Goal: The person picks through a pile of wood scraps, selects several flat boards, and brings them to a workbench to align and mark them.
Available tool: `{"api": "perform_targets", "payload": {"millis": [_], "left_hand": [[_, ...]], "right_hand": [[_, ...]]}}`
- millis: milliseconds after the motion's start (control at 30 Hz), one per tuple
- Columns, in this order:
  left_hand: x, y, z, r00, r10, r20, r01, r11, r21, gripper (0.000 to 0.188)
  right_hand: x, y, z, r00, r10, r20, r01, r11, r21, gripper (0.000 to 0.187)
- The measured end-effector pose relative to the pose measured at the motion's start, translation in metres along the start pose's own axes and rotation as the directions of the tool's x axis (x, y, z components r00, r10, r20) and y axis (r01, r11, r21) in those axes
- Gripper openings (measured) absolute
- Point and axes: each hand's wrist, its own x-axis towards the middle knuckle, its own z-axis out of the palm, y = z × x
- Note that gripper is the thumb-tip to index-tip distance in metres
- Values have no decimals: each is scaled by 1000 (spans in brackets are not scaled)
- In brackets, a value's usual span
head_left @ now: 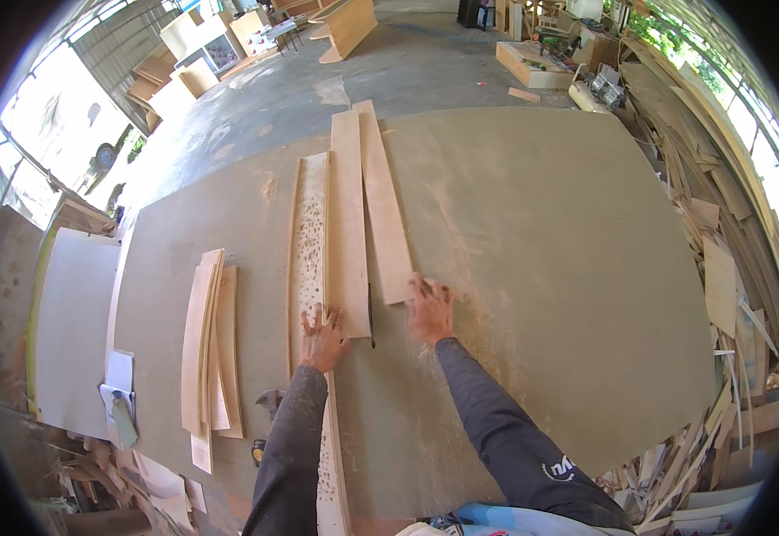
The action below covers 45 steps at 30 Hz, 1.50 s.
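Observation:
My left hand [322, 341] lies with spread fingers over a long, speckled wooden strip with raised edges [311, 228], beside the near end of a wide, pale plank [349, 214]. At its near right corner, a second pale plank [384, 214] is held by my right hand [430, 311], whose fingers are bent over the wood and slightly blurred. This second plank slants away from the first, leaving a narrow wedge-shaped gap that widens toward me. A thin dark object [372, 329] shows along the first plank's near right edge.
Several narrow wood strips [206, 348] are piled on the large work board [577, 232] at left. A hammer head [270, 401] and a tape measure [258, 451] lie by my left forearm. Sawdust [461, 259] streaks the surface. Offcuts [720, 277] crowd the right side.

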Motion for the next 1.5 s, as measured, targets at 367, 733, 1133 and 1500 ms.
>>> {"api": "perform_targets", "payload": {"millis": [367,733,1133,1500], "left_hand": [[6,-9,9,995,61,-85,-56,997,58,71],[121,-46,-11,998,36,-54,-31,996,85,73],[186,-20,-61,951,-230,-208,209,971,-116,66],[208,-45,-80,819,-561,-124,455,765,-455,26]], "right_hand": [[22,28,0,989,46,-144,-48,999,-14,37],[27,32,8,975,128,-179,-139,989,-48,46],[50,4,-22,979,199,-47,-203,975,-90,78],[48,11,-10,937,319,-139,-326,945,-29,66]]}}
